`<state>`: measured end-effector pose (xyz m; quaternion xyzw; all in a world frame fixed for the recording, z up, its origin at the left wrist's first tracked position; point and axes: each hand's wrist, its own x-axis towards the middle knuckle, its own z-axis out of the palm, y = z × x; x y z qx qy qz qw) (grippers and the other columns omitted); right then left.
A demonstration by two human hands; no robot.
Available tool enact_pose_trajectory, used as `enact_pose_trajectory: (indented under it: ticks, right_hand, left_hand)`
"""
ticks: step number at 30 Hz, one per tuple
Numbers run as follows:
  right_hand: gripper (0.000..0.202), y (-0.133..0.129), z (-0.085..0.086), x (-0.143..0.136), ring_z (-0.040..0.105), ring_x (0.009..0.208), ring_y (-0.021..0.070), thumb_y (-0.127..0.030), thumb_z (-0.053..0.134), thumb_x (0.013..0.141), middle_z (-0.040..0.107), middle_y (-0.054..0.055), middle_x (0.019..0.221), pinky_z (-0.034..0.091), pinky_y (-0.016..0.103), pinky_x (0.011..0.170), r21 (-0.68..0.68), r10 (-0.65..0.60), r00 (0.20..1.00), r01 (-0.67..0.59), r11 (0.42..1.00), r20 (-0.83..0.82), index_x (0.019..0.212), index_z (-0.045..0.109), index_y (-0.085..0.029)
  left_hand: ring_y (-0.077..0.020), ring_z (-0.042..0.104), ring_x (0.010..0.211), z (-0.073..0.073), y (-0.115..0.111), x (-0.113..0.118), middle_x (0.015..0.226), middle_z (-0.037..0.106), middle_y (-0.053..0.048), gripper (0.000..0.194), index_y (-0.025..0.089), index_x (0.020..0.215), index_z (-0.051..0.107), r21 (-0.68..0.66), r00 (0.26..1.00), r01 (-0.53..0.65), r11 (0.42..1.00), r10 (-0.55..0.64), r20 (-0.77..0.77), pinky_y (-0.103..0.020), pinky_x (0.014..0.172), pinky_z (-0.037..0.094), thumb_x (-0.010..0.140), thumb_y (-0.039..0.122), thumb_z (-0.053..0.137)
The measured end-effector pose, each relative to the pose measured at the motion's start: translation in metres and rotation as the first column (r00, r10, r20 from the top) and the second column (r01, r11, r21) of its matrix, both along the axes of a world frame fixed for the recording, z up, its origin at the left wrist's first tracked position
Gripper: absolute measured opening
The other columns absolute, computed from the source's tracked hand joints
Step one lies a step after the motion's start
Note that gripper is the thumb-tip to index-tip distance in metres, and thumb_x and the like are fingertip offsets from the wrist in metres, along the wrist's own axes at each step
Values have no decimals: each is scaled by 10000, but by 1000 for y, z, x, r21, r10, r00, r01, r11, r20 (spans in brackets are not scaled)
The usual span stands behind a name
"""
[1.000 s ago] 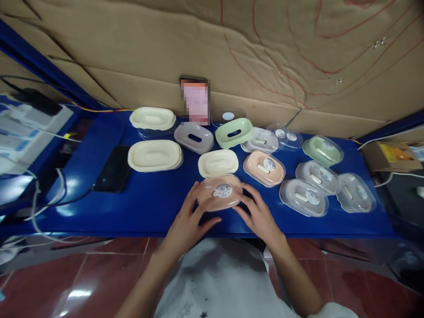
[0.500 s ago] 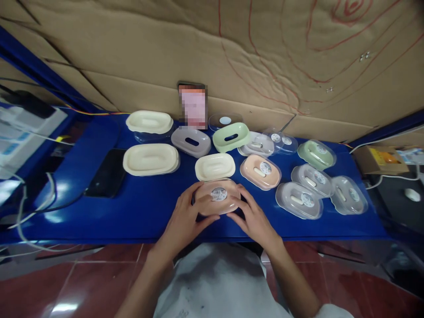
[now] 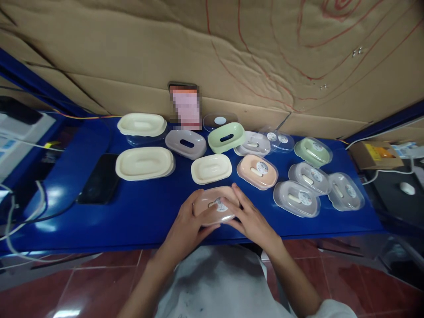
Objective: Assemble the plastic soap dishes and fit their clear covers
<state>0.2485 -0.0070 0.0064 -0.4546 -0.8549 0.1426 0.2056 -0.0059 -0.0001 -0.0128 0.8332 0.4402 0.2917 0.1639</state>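
Observation:
A pink oval box (image 3: 207,201) with a clear cover and a round sticker is held near the table's front edge. My left hand (image 3: 187,223) grips its left side, fingers wrapped round the rim. On the box's right side, my right hand (image 3: 251,217) has its fingers on the edge and cover. Just behind the box lies a cream oval dish (image 3: 211,168). To the right of that dish sits another pink box (image 3: 265,180) with a clear cover. Behind these are a green frame with a slot (image 3: 215,141) and a grey slotted frame (image 3: 172,140).
Two cream stacks (image 3: 144,162) (image 3: 142,123) and a black phone (image 3: 101,179) are at the left. A pixelated screen (image 3: 186,106) leans on the cardboard. Several grey covered boxes (image 3: 294,198) and a green one (image 3: 313,151) stand at the right.
The held pink box has come slightly nearer to me, apart from the cream dish, and its slot now shows beside the sticker. Both hands moved with it. The view has shifted a little.

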Motion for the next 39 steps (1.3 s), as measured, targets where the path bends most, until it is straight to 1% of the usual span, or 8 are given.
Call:
enact_pose_trajectory:
  ticks: [9,14,17,21,24,29,33,39]
  right_hand:
    - [753,-4,-3,2,295,1637,316,-285,673,1050,223,95,1800,491,530,1233,-10,37,999,-38,999,-9,1698,306,-394]
    - [738,-22,12,24,369,1609,329,-289,669,1050,255,77,1792,507,528,1224,44,44,999,-42,998,-31,1690,324,-418]
    - [760,-39,30,63,469,1549,356,-365,725,1011,321,62,1766,555,541,1178,153,-169,984,175,973,-56,1672,361,-454]
    - [766,-45,46,130,530,1491,412,-443,831,917,494,125,1658,505,614,1191,392,-604,782,609,689,-151,1609,505,-395]
    - [701,-35,40,171,546,1465,433,-549,789,926,545,191,1590,470,656,1188,435,-752,634,737,517,-179,1537,602,-260]
    - [784,-19,39,190,351,1591,451,-649,664,972,372,240,1699,374,708,1219,298,-747,661,729,616,-73,1596,501,-203]
    - [659,4,68,151,358,1596,391,-545,636,1028,395,196,1701,340,634,1272,358,-688,714,682,638,-133,1597,498,-242]
    - [380,61,67,48,565,1431,321,-340,534,1103,647,112,1509,424,567,1215,207,-294,941,259,944,167,1459,634,-252]
  left_hand:
    - [-424,465,1539,0,-7,-5,1717,319,-162,741,397,1624,419,-75,999,40,996,-39,17,-593,1130,566,973,304,760]
    - [-356,435,1573,28,-10,-1,1754,283,-152,754,362,1627,365,-220,979,151,964,-115,170,-551,1163,554,974,229,718]
    - [-355,306,1640,46,1,11,1802,154,-182,812,310,1677,242,-157,959,247,956,-219,177,-566,1204,507,992,225,669]
    - [-391,285,1643,51,39,28,1790,220,-177,713,311,1654,354,83,979,187,979,-178,-103,-663,1262,379,1006,162,611]
    - [-400,425,1571,44,75,31,1687,436,-191,573,270,1569,507,191,957,157,969,-101,-273,-696,1271,319,1012,173,601]
    - [-346,693,1221,34,110,27,1299,715,-156,224,213,1203,741,161,930,189,969,-124,-346,-550,1097,519,1011,255,634]
    - [-328,700,1138,30,115,24,1218,711,-134,139,215,1086,756,164,930,202,966,-136,-341,-489,983,564,987,264,672]
    - [-302,679,1173,23,117,17,1219,695,-108,138,231,1097,751,151,947,204,967,-156,-281,-468,1013,556,975,267,701]
